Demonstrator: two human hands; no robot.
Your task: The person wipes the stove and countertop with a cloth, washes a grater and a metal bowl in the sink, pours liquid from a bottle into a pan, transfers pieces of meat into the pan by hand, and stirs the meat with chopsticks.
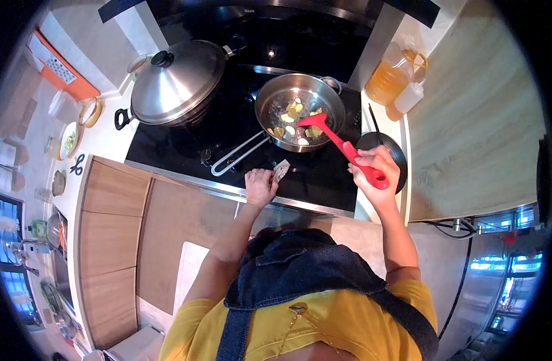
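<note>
My right hand [377, 174] is wrapped round the handle of a red spatula [336, 139]. The spatula's head is inside a steel pan [262, 107], among pale and yellowish-brown pieces of food [290, 118]. The pan sits on the black stove, its long loop handle [240, 155] pointing toward the front left. My left hand [261, 186] rests at the stove's front edge, below the pan handle. Its fingers are bent next to a small, crumpled, light-coloured piece [281, 170]; whether they grip it I cannot tell.
A large lidded wok [178, 83] stands on the stove's left side. At the right are a bottle of yellow oil [387, 82], a white bottle [406, 100] and a round black dish [397, 157]. Bowls and scissors [77, 164] lie on the left counter.
</note>
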